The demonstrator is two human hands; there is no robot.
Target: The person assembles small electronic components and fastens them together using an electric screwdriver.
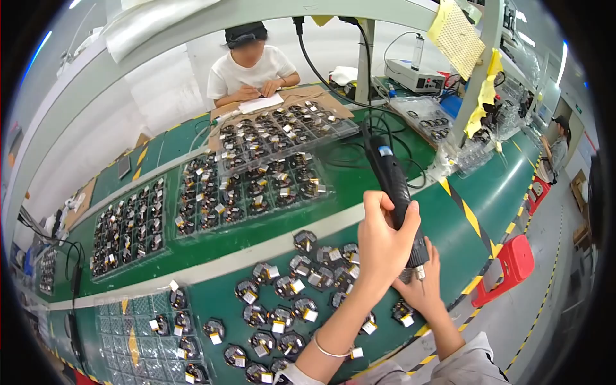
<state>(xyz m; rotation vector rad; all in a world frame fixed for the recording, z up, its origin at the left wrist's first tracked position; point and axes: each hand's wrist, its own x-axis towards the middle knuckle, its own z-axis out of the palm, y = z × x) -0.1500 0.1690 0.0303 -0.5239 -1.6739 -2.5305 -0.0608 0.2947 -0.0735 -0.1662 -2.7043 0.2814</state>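
Note:
My left hand (385, 240) is wrapped round the black body of an electric screwdriver (393, 170), its bit pointing down. A cable runs up from the tool's top end. Behind and below the bit, my right hand (420, 285) curves with its fingers pointing away from me. A small greyish piece shows between its thumb and fingers, mostly hidden by the screwdriver. Beside the right wrist lies a small round black module (403, 312) with a white tab. Several more such modules (282, 317) lie loose on the green bench to the left of my hands.
A clear compartment tray (122, 333), partly filled, sits at the near left. Filled trays (250, 192) stand beyond the pale rail. Across the bench a person (250, 70) works. A white post (478, 83) rises at right; a red stool (510, 269) stands beside the bench.

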